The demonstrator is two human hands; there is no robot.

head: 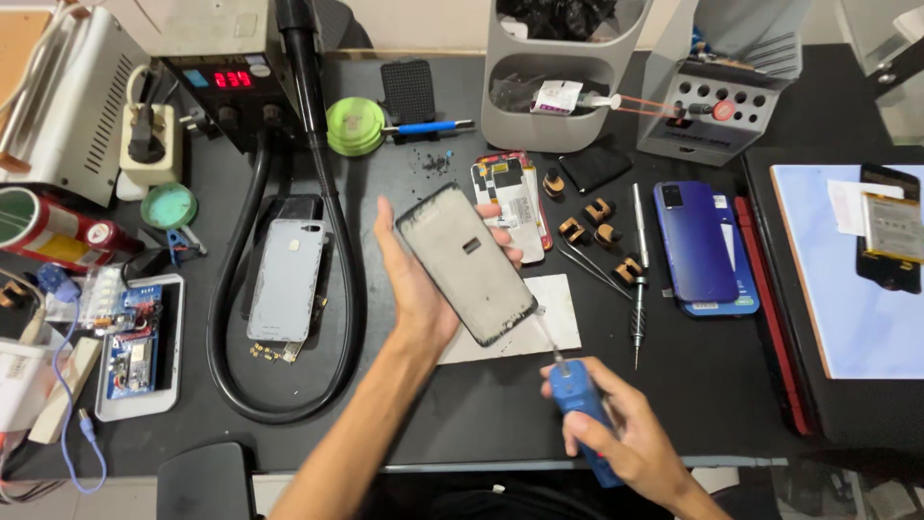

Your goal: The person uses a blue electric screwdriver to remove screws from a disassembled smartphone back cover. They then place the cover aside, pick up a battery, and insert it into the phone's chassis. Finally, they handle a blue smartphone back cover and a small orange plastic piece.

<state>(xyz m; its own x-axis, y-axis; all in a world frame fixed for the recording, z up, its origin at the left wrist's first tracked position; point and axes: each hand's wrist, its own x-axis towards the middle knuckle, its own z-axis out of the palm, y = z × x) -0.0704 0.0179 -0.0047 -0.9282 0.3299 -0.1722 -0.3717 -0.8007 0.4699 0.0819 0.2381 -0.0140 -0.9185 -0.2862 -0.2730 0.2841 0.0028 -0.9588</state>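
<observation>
Phone frame held up, blue tool at its lower edge

Left of the frame, a grey phone back [286, 279] lay inside a black hose loop [231, 318]. My left hand [416, 279] gripped the phone frame [467, 262] by its edges above a white sheet [558, 323]. Below the frame, my right hand [616, 438] curled tightly around a blue tool [585, 409], its tip at the frame's corner. Right of the frame lay a blue phone [695, 241].

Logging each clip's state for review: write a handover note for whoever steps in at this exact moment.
Left hand: holds a grey phone frame tilted above the white mat.
Right hand: grips a blue tool, its thin tip at the frame's lower edge.
Nearby: silver back cover on the left, blue phone on the right, tweezers and screwdriver between.
Done: frame stripped bare.
Left: whatever the tip is working on; cannot tell.
</observation>
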